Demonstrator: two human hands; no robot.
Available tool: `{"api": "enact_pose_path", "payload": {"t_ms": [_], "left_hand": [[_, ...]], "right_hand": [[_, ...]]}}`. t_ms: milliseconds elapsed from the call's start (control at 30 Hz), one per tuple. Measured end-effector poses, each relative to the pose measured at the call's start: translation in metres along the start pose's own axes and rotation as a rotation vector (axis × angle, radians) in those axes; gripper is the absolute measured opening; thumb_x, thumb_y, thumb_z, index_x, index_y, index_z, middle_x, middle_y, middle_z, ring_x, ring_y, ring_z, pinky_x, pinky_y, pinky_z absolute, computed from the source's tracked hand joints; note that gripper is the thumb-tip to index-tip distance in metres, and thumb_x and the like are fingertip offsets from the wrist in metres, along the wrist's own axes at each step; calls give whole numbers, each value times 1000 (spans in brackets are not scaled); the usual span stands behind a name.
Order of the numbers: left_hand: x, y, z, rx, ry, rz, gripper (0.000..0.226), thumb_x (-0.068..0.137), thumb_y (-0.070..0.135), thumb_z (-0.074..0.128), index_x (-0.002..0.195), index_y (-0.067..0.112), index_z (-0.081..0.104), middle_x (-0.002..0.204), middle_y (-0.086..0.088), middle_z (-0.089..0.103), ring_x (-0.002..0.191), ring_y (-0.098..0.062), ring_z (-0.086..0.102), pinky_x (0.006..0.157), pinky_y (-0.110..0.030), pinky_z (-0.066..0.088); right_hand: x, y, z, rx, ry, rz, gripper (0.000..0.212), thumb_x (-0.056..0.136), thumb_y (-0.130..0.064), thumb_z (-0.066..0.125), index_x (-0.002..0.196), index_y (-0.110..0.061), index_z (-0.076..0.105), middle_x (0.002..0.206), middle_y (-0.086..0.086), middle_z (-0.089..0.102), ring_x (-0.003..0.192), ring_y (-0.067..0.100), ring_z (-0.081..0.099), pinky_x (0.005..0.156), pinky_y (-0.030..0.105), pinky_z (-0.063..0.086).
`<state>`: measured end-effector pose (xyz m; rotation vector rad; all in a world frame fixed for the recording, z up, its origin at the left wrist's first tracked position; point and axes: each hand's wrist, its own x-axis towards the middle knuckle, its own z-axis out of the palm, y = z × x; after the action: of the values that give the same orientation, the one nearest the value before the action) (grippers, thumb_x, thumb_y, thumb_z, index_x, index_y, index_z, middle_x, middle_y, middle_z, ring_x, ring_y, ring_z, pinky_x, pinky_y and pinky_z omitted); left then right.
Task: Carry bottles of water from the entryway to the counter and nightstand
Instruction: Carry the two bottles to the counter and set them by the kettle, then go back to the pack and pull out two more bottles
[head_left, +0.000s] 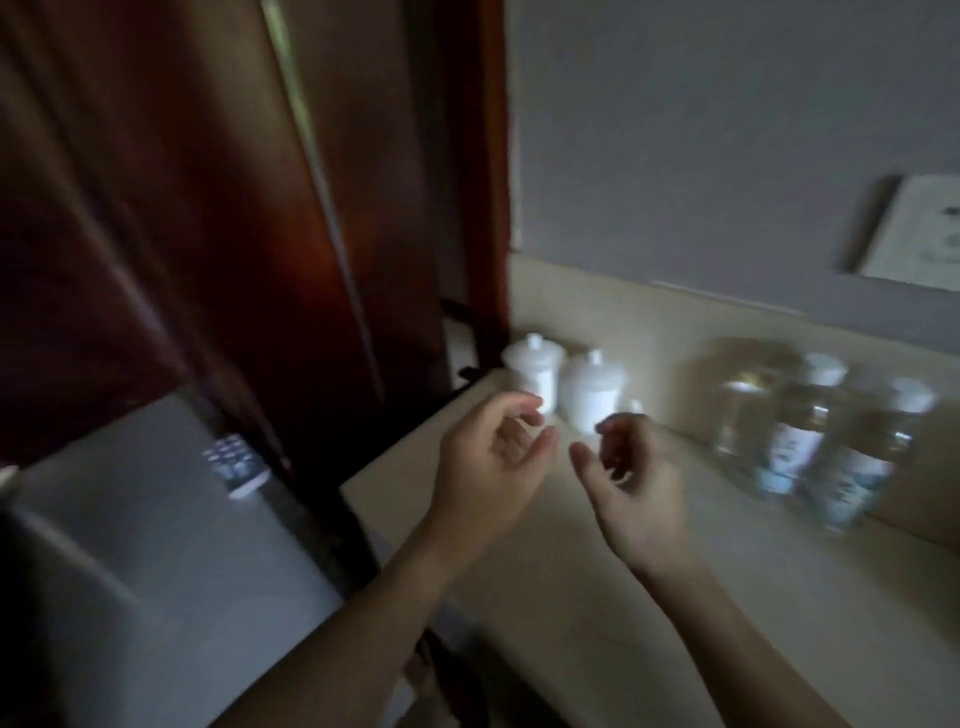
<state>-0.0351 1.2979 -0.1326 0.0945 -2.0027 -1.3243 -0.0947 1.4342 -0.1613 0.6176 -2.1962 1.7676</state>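
Nearest to me, the left hand (491, 457) and right hand (631, 483) hover side by side above the pale beige stone counter (649, 623), fingers loosely curled, palms facing each other and holding nothing, which I judge to be a posture between handling steps. Farther back and to the right of the right hand, two clear plastic water bottles with white caps and pale labels (826, 447) stand upright together near the backsplash, apart from both hands. Beyond the left hand, two white lidded ceramic jars (563, 379) occupy the counter's far corner, presumably kept clear of the working edge.
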Motion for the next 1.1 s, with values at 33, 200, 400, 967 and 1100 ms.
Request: {"api": "enact_pose_path", "payload": {"t_ms": [33, 200, 400, 967, 1100], "left_hand": [[-3, 2, -40, 56, 69, -9, 22, 78, 15, 74, 97, 24, 67, 81, 7, 69, 69, -2, 63, 63, -13, 48], [-47, -3, -233, 293, 434, -133, 23, 81, 4, 74, 93, 23, 67, 87, 7, 68, 70, -3, 62, 61, -12, 46], [-105, -12, -395, 409, 706, -282, 21, 81, 9, 75, 92, 25, 67, 93, 8, 69, 73, -2, 62, 65, -11, 48], [-40, -96, -617, 443, 673, -315, 18, 82, 18, 76, 96, 24, 67, 97, 11, 68, 84, -6, 63, 71, -15, 49], [-3, -138, -650, 440, 671, -326, 18, 82, 17, 75, 94, 27, 67, 95, 12, 67, 84, -8, 63, 71, -18, 48]], "right_hand": [[-2, -20, 32, 27, -119, -44, 21, 79, -33, 70, 91, -23, 57, 67, -1, 55, 60, 9, 51, 55, 18, 39], [-41, -106, 187, 151, -579, -142, 30, 76, -43, 70, 99, -30, 55, 75, -8, 60, 69, 7, 59, 63, 23, 46], [-101, -184, 334, 291, -844, -184, 32, 78, -24, 80, 100, -31, 57, 83, -8, 62, 74, 7, 60, 70, 21, 51], [-85, -264, 577, 289, -843, -147, 37, 81, -17, 78, 113, -18, 58, 96, -5, 62, 83, 11, 62, 75, 25, 53], [-60, -259, 639, 277, -847, -126, 36, 82, -18, 77, 113, -18, 58, 96, -4, 62, 83, 16, 63, 73, 24, 52]]}}
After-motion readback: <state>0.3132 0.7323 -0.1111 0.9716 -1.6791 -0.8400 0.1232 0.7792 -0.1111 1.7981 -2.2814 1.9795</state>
